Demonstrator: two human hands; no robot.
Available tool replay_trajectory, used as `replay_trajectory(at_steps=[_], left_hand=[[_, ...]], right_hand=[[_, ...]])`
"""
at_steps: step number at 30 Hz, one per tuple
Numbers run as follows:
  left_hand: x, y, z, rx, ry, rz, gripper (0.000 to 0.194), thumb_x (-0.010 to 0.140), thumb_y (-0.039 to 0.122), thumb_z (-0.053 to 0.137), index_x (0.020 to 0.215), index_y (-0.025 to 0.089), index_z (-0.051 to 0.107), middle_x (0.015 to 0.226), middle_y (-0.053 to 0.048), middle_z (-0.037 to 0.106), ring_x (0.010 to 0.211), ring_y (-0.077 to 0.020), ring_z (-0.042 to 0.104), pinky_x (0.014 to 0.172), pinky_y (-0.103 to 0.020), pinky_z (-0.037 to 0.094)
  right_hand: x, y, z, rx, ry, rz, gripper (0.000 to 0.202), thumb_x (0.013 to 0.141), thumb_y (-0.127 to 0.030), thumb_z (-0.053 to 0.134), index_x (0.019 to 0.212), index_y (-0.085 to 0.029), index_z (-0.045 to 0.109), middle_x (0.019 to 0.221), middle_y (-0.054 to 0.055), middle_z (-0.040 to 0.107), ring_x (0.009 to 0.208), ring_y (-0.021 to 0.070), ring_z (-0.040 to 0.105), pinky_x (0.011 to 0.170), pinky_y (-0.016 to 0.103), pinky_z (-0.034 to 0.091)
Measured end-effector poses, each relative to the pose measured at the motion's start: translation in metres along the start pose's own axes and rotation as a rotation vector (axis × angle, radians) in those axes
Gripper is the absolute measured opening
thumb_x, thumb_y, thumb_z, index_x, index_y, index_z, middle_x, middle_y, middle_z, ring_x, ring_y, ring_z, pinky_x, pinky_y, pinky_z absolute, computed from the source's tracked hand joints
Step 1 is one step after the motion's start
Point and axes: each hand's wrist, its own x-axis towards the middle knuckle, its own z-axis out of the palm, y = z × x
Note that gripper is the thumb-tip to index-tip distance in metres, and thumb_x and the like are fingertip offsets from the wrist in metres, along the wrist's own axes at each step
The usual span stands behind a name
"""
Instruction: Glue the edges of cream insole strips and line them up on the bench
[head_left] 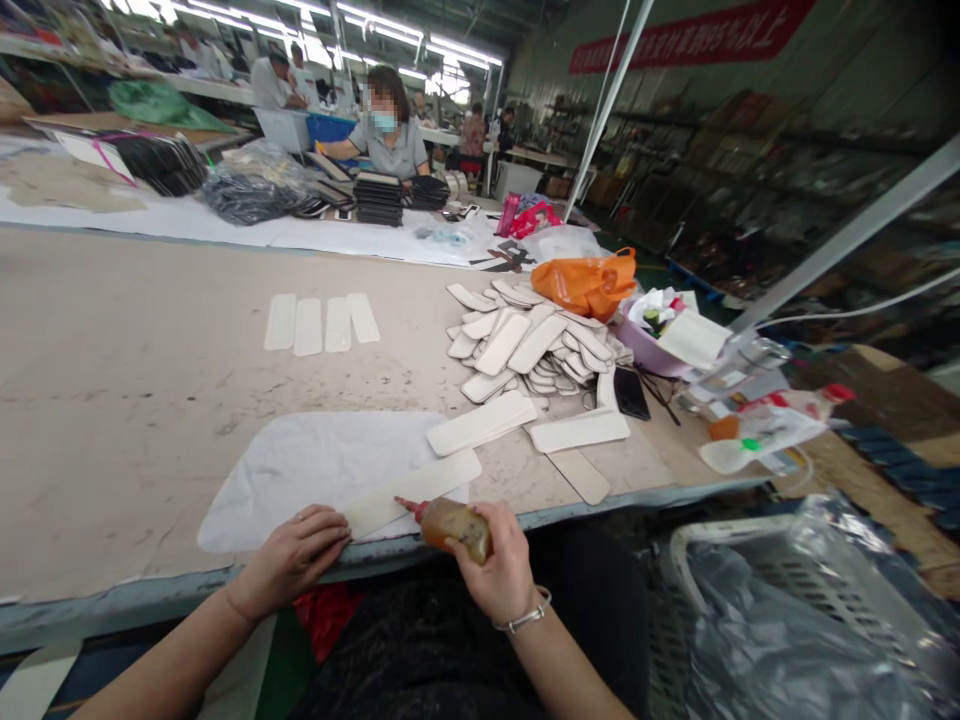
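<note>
My right hand [499, 565] is wrapped round an amber glue bottle [456, 530], tilted sideways with its red nozzle over a long pale strip [442, 475]. Whether the tip touches the strip I cannot tell. My left hand [304, 555] lies with its fingers stretched over the strip's left end, at the table's front edge. Beneath the strip is a white cloth-like sheet [300, 460]. Just beyond it lie a stack of pale strips [480, 422], another white strip [581, 430] and a beige piece [577, 477].
Several white pieces [322, 325] lie in a row farther back. A heap of padded pieces [532, 340] stands right of centre, near an orange bag [589, 285], a purple basin [649, 350] and a phone [631, 393]. A white basket [682, 560] stands low at right. A co-worker [390, 135] sits opposite.
</note>
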Motion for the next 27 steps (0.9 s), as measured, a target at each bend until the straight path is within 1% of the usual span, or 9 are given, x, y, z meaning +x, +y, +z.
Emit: replay_trajectory(at_steps=[2, 4, 8, 11, 15, 18, 20, 23, 27], left_hand=[[-0.001, -0.001, 0.001, -0.005, 0.004, -0.007, 0.02, 0.08, 0.011, 0.053, 0.098, 0.018, 0.06, 0.092, -0.007, 0.062, 0.089, -0.016, 0.056, 0.078, -0.03, 0.05], [-0.001, -0.001, 0.001, -0.009, 0.005, -0.016, 0.02, 0.081, 0.013, 0.052, 0.098, 0.018, 0.06, 0.092, -0.007, 0.063, 0.089, -0.0161, 0.057, 0.078, -0.03, 0.05], [0.0, -0.001, -0.001, -0.004, -0.006, -0.026, 0.017, 0.082, 0.016, 0.051, 0.095, 0.018, 0.062, 0.091, -0.007, 0.063, 0.087, -0.0159, 0.058, 0.078, -0.029, 0.05], [0.002, -0.001, -0.004, 0.008, -0.056, -0.042, 0.015, 0.083, 0.017, 0.051, 0.093, 0.018, 0.062, 0.091, -0.007, 0.063, 0.087, -0.0154, 0.058, 0.077, -0.027, 0.05], [0.008, -0.001, -0.008, 0.016, -0.142, -0.059, 0.017, 0.084, 0.019, 0.047, 0.091, 0.019, 0.063, 0.091, -0.006, 0.062, 0.086, -0.0147, 0.057, 0.076, -0.024, 0.049], [0.012, 0.0, -0.01, 0.014, -0.199, -0.067, 0.018, 0.085, 0.019, 0.045, 0.088, 0.019, 0.063, 0.09, -0.006, 0.061, 0.085, -0.0145, 0.057, 0.075, -0.024, 0.049], [0.014, 0.001, -0.01, 0.016, -0.216, -0.075, 0.018, 0.085, 0.019, 0.045, 0.086, 0.02, 0.063, 0.088, -0.005, 0.061, 0.083, -0.0144, 0.056, 0.073, -0.024, 0.048], [0.015, 0.002, -0.009, 0.026, -0.21, -0.083, 0.017, 0.085, 0.019, 0.045, 0.085, 0.019, 0.062, 0.086, -0.005, 0.06, 0.081, -0.0143, 0.056, 0.072, -0.024, 0.048], [0.015, 0.005, -0.007, 0.023, -0.171, -0.092, 0.016, 0.084, 0.018, 0.046, 0.086, 0.019, 0.062, 0.086, -0.005, 0.06, 0.081, -0.0145, 0.056, 0.072, -0.024, 0.048]], right_hand=[[0.001, -0.002, 0.005, 0.0, -0.053, -0.005, 0.038, 0.073, -0.023, 0.063, 0.107, -0.021, 0.048, 0.093, 0.006, 0.055, 0.086, 0.0201, 0.053, 0.076, 0.034, 0.048], [0.001, 0.002, 0.003, -0.037, -0.039, 0.027, 0.036, 0.072, -0.023, 0.063, 0.106, -0.021, 0.049, 0.091, 0.005, 0.054, 0.084, 0.0198, 0.053, 0.075, 0.034, 0.048], [0.003, 0.023, -0.018, -0.142, 0.097, 0.095, 0.032, 0.076, -0.027, 0.06, 0.105, -0.02, 0.05, 0.092, 0.006, 0.054, 0.085, 0.0203, 0.054, 0.077, 0.036, 0.048], [0.005, 0.037, -0.033, -0.22, 0.195, 0.107, 0.031, 0.077, -0.031, 0.059, 0.105, -0.019, 0.049, 0.091, 0.007, 0.055, 0.085, 0.0214, 0.054, 0.078, 0.038, 0.048], [0.011, 0.045, -0.04, -0.256, 0.276, 0.119, 0.032, 0.077, -0.035, 0.059, 0.104, -0.018, 0.049, 0.091, 0.007, 0.056, 0.086, 0.0224, 0.054, 0.079, 0.04, 0.048], [0.015, 0.049, -0.037, -0.268, 0.282, 0.125, 0.034, 0.077, -0.035, 0.06, 0.104, -0.017, 0.049, 0.091, 0.007, 0.056, 0.086, 0.0221, 0.054, 0.079, 0.039, 0.047], [0.017, 0.052, -0.036, -0.281, 0.288, 0.126, 0.035, 0.077, -0.035, 0.06, 0.104, -0.017, 0.05, 0.091, 0.007, 0.056, 0.086, 0.0221, 0.054, 0.079, 0.039, 0.047], [0.015, 0.054, -0.038, -0.293, 0.299, 0.123, 0.034, 0.076, -0.035, 0.06, 0.103, -0.017, 0.05, 0.092, 0.008, 0.056, 0.087, 0.0222, 0.054, 0.079, 0.039, 0.048], [0.008, 0.051, -0.046, -0.291, 0.283, 0.116, 0.033, 0.076, -0.034, 0.06, 0.104, -0.018, 0.05, 0.091, 0.007, 0.056, 0.086, 0.0219, 0.054, 0.077, 0.039, 0.049]])
